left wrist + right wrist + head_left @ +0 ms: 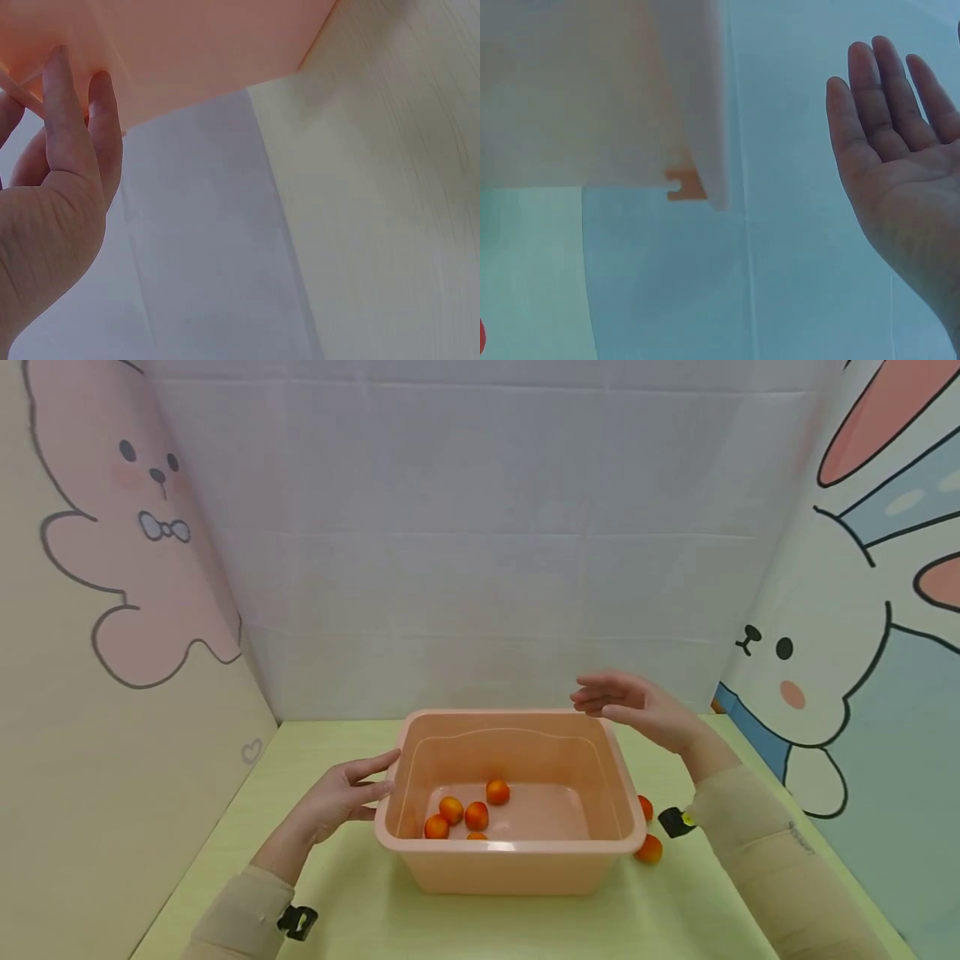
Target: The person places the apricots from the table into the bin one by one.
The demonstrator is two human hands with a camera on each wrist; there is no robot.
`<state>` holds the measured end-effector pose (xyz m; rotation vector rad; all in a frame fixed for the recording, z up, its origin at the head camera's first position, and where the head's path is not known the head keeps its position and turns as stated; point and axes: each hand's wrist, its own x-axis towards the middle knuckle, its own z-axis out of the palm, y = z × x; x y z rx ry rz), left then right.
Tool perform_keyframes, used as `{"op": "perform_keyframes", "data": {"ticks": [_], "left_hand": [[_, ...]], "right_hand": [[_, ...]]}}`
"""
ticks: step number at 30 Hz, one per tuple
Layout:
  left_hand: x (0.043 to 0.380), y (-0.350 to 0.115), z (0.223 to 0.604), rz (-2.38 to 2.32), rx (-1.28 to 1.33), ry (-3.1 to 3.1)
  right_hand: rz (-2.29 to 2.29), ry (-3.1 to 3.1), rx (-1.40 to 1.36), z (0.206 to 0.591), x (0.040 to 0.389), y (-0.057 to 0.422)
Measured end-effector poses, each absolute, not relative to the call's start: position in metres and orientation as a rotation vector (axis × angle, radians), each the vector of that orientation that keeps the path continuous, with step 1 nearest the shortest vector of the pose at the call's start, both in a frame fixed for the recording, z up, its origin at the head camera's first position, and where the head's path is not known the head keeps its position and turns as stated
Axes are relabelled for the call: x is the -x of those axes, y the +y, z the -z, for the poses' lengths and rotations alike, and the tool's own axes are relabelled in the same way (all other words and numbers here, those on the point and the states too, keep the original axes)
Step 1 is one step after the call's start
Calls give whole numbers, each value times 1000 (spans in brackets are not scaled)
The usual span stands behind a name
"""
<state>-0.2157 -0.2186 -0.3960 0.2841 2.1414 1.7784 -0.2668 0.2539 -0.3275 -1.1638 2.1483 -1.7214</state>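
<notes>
A peach-coloured plastic basin [517,868] stands in the middle of the table. Several small, round orange-red fruits [476,816] lie inside it, mostly toward its left side. My left hand [341,797] is at the basin's left rim with its fingers spread and extended. In the left wrist view its fingertips [57,56] rest against the basin's outer wall. Over the back right corner of the basin my right hand [633,702] is raised, its fingers straight and holding nothing. In the right wrist view its palm [915,180] shows.
Two more orange-red fruits [649,850] lie on the table just right of the basin, partly hidden by it. A pale sheet [480,552] hangs behind the light yellow-green table [337,893]. Side panels with a cartoon bear [157,568] and rabbit [817,668] flank it.
</notes>
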Motion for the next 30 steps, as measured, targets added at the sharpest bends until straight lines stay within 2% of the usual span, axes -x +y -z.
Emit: {"op": "perform_keyframes", "data": {"ticks": [12,30], "left_hand": [[215,-217,395,-1771,-285,2147],[217,-216,393,-1774,-272,2137]], "right_hand": [[1775,2309,1020,371,252,301],[1827,2511,596,448,234,341]]}}
